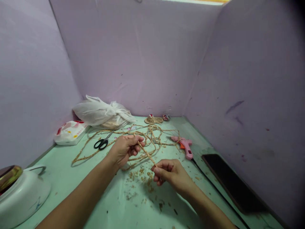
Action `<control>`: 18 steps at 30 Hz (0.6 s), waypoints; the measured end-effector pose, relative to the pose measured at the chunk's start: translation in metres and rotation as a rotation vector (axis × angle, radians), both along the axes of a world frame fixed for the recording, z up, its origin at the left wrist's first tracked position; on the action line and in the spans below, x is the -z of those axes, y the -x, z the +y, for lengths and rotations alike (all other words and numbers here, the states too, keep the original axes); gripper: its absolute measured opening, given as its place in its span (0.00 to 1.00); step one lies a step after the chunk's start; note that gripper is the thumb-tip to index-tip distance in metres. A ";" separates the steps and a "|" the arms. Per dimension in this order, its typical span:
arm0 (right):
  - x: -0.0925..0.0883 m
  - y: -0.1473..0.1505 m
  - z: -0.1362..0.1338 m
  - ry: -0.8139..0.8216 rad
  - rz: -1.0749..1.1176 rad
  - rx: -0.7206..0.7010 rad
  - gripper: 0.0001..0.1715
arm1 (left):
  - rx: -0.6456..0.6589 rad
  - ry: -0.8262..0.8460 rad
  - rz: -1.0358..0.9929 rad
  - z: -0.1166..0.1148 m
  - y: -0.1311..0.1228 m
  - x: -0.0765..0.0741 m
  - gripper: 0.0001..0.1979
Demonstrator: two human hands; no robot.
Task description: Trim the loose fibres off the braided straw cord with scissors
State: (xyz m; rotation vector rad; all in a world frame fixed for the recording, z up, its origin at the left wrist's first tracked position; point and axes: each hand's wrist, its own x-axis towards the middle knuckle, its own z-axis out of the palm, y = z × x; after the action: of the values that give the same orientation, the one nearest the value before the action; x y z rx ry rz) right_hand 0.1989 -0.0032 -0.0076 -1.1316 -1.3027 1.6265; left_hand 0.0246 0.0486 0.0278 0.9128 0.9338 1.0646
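A braided straw cord (148, 155) runs slantwise between my two hands. My left hand (127, 148) pinches it at the upper end of this stretch, thumb against fingers. Lower and to the right, my right hand (168, 173) pinches the cord near what looks like its end. The rest of the cord lies in loose loops on the green table (114, 197) beyond my hands. Black-handled scissors (102, 144) lie left of my left hand, beside a loop. A pink glue gun (184, 144) rests on its side beyond my right hand. Straw scraps (140, 175) are scattered below.
A tied white plastic bag (102, 111) and a tissue pack (71, 132) sit at the back left. A small straw hat (151, 119) lies by the back wall. A dark phone or tablet (233, 181) and black cable (214, 187) are right; a white pot (26, 194) stands left.
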 end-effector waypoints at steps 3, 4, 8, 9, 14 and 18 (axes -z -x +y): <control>-0.001 -0.001 -0.004 -0.008 0.022 -0.033 0.16 | -0.123 -0.026 0.030 0.000 -0.004 0.000 0.05; -0.001 -0.001 -0.005 -0.018 0.033 -0.051 0.17 | -0.155 -0.038 0.034 0.000 -0.006 0.000 0.06; 0.002 -0.001 -0.007 -0.033 0.040 -0.107 0.18 | -0.235 -0.070 0.058 0.000 -0.009 0.000 0.07; 0.003 -0.001 -0.006 -0.033 0.031 -0.129 0.18 | -0.238 -0.067 0.073 0.000 -0.009 0.001 0.07; 0.008 -0.001 -0.001 -0.078 0.112 -0.157 0.22 | -0.105 -0.050 0.141 -0.011 -0.019 0.011 0.10; 0.018 0.004 0.001 0.035 0.195 -0.078 0.26 | -0.019 -0.026 0.180 -0.028 -0.037 0.024 0.11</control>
State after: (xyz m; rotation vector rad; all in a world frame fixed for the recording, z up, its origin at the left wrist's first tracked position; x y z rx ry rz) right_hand 0.1950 -0.0024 -0.0251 -0.9269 -1.2091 1.7746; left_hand 0.0621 0.0209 0.0040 1.0353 1.0815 1.0247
